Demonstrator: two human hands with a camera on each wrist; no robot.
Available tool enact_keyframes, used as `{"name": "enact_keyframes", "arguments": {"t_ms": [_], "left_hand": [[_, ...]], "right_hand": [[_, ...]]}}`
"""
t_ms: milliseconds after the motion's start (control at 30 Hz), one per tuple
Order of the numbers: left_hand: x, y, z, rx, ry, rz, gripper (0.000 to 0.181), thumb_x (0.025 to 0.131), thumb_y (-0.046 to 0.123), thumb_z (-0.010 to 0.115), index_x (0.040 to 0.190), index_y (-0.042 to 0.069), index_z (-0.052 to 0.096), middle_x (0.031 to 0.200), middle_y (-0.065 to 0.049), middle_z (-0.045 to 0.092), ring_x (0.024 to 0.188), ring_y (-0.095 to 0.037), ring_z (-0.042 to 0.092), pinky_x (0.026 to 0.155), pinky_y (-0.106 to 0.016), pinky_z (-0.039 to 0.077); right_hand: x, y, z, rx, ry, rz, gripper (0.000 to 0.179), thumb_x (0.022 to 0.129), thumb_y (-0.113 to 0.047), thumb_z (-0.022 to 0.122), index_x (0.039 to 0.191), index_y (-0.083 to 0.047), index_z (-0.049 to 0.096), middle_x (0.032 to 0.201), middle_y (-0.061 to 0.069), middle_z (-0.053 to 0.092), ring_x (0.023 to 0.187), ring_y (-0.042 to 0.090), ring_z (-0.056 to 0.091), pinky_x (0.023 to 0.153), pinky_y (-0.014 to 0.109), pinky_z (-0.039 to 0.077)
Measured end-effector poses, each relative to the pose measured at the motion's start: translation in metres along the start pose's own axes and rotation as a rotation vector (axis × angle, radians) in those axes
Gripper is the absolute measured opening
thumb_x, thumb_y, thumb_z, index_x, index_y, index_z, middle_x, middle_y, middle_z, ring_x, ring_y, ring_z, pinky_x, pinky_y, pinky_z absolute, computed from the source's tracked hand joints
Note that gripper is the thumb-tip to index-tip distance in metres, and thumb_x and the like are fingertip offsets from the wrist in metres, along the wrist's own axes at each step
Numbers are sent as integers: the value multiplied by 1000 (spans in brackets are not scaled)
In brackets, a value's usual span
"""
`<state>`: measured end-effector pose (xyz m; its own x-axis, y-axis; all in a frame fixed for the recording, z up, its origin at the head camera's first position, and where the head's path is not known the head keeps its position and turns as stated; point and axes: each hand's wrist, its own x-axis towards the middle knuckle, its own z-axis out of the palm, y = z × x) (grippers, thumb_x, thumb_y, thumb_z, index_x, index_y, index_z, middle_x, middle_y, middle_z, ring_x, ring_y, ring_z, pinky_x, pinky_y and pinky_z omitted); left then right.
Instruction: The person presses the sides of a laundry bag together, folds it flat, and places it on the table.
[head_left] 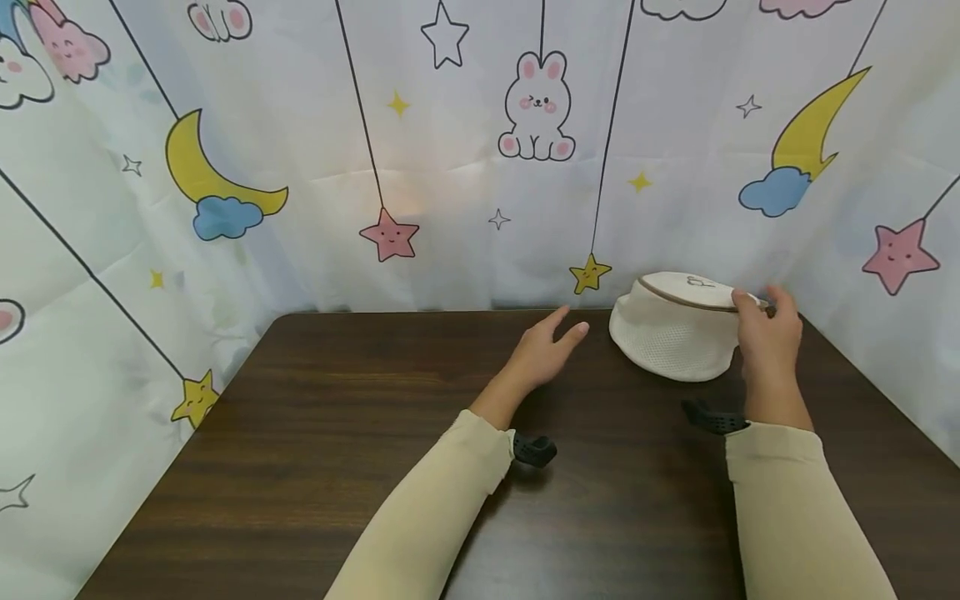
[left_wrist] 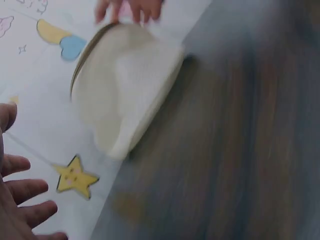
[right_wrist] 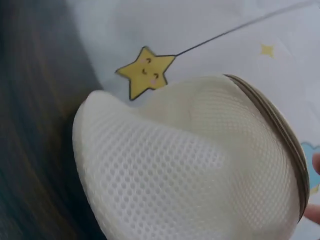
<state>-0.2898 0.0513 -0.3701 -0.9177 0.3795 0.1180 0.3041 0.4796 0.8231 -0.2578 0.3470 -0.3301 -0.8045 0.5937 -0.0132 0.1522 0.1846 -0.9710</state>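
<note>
A white mesh laundry bag [head_left: 675, 337] with a brown zip round its lid stands at the back right of the table. It is puffed out, and its honeycomb mesh fills much of the right wrist view. My right hand [head_left: 771, 337] grips the right end of the bag's top rim, by the zip [right_wrist: 280, 135]. Only its fingertips [right_wrist: 314, 212] show at the edge of the right wrist view. My left hand [head_left: 542, 350] is held to the left of the bag, apart from it, with fingers spread and nothing in them.
The dark wooden table [head_left: 337, 467] ends at a pale curtain [head_left: 450, 167] printed with stars, moons and rabbits, close behind the bag. Each wrist wears a black band [head_left: 534, 451].
</note>
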Motion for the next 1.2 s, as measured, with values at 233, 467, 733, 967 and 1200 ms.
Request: {"name": "enact_keyframes", "arguments": {"t_ms": [233, 467, 733, 967, 1200], "left_hand": [[4, 11, 17, -188, -74, 11, 65, 99, 58, 44, 155, 25, 34, 157, 2, 38, 146, -19, 34, 115, -45, 33], [4, 7, 20, -277, -89, 11, 64, 102, 48, 47, 156, 17, 31, 157, -7, 38, 144, -22, 38, 114, -41, 36], [6, -11, 14, -280, -15, -23, 67, 101, 47, 49, 155, 12, 32, 156, -10, 39, 143, -25, 39, 114, -42, 36], [2, -30, -2, -353, 34, -102, 65, 101, 51, 48, 153, 14, 37, 152, -9, 45, 138, -23, 45, 110, -43, 40], [-8, -45, -31, -603, 104, -195, 54, 102, 37, 51, 148, 11, 44, 146, -11, 49, 131, -28, 52, 98, -49, 50]], "right_hand": [[8, 9, 2, 195, -148, 160, 78, 92, -42, 67, 156, -39, 23, 165, -14, 9, 152, 19, 11, 121, 53, 12], [8, 18, 10, 229, -197, 160, 57, 91, -13, 62, 145, -22, 48, 144, -7, 42, 114, 12, 50, 91, 29, 51], [3, 23, 25, 164, -353, 2, 30, 92, -7, 57, 121, -9, 59, 104, -10, 50, 78, 6, 54, 64, 18, 51], [-8, 19, 48, -29, -508, -152, 45, 95, -12, 52, 139, -7, 48, 116, -10, 47, 91, 8, 49, 74, 25, 50], [-28, 9, 76, -117, -572, -230, 53, 97, -19, 51, 147, -6, 42, 148, 16, 40, 116, 22, 47, 92, 42, 44]]}}
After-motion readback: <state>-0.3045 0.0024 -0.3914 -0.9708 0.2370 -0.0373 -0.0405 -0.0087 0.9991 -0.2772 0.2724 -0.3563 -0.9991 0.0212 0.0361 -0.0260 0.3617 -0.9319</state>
